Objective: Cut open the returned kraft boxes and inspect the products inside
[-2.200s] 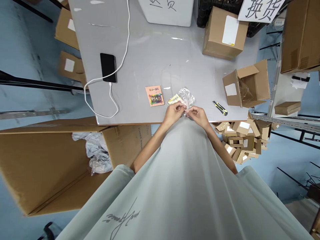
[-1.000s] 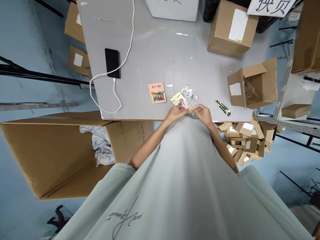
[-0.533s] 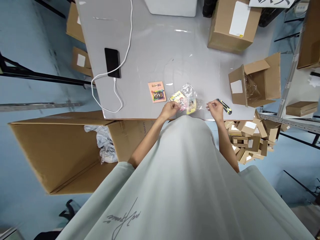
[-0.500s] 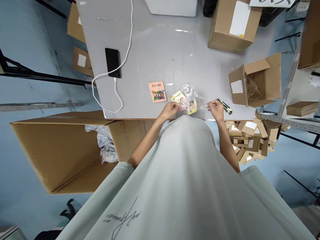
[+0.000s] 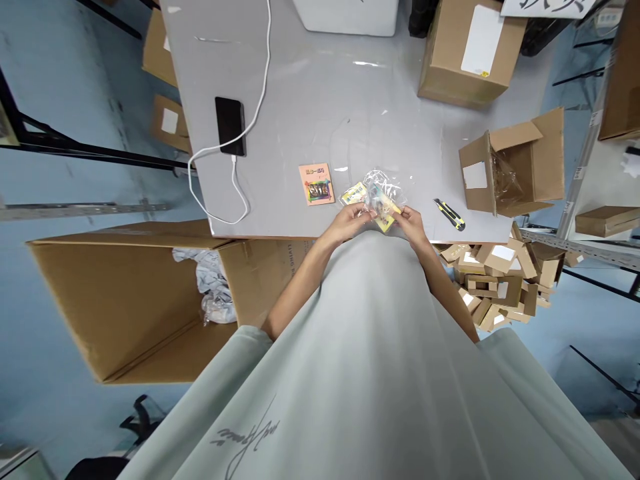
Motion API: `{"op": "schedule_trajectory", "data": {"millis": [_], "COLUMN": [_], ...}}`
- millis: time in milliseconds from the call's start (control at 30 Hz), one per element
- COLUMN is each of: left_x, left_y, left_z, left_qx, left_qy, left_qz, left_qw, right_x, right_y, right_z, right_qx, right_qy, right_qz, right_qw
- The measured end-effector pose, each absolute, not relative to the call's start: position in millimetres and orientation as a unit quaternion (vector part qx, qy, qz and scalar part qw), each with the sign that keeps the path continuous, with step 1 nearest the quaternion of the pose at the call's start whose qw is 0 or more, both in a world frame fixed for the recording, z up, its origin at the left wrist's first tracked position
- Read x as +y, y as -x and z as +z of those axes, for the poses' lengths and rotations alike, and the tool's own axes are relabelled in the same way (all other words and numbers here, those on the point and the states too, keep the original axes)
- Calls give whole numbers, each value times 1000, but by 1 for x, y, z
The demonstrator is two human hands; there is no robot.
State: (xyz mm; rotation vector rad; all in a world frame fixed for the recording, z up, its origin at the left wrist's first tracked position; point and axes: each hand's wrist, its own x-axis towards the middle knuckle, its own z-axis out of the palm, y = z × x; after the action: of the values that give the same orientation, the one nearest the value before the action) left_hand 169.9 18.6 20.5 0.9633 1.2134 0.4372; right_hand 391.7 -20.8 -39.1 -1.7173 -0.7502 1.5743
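Note:
Both of my hands meet at the near edge of the grey table. My left hand and my right hand are closed on a small clear plastic packet with yellow, colourful cards inside. Crinkled clear wrap sticks up from the packet. A second yellow card lies just left of it. An orange card with a colourful picture lies flat on the table, further left.
A yellow-black utility knife lies right of my hands. An open carton lies on its side at the right edge, a closed carton behind it. A black phone on a white cable sits left. A big open carton stands on the floor.
My right hand had pulled away towards the knife with a bit of clear film; it is back at the packet, and both hands now hold it together.

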Motion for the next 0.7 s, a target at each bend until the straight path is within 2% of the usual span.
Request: {"op": "schedule_trajectory", "data": {"millis": [267, 467, 700], "left_x": [22, 22, 4], "left_y": [-129, -141, -175], "left_z": [32, 21, 14], "left_qx": [572, 644, 618], "left_qy": [-407, -347, -360], "left_qz": [240, 294, 265], "left_qw": [671, 615, 647], "right_x": [-8, -7, -10], "right_y": [-420, -411, -393], "right_z": [-39, -21, -10], "right_qx": [-229, -304, -372], "right_qy": [695, 660, 665], "right_qz": [562, 565, 518], "right_qw": [386, 391, 389]}}
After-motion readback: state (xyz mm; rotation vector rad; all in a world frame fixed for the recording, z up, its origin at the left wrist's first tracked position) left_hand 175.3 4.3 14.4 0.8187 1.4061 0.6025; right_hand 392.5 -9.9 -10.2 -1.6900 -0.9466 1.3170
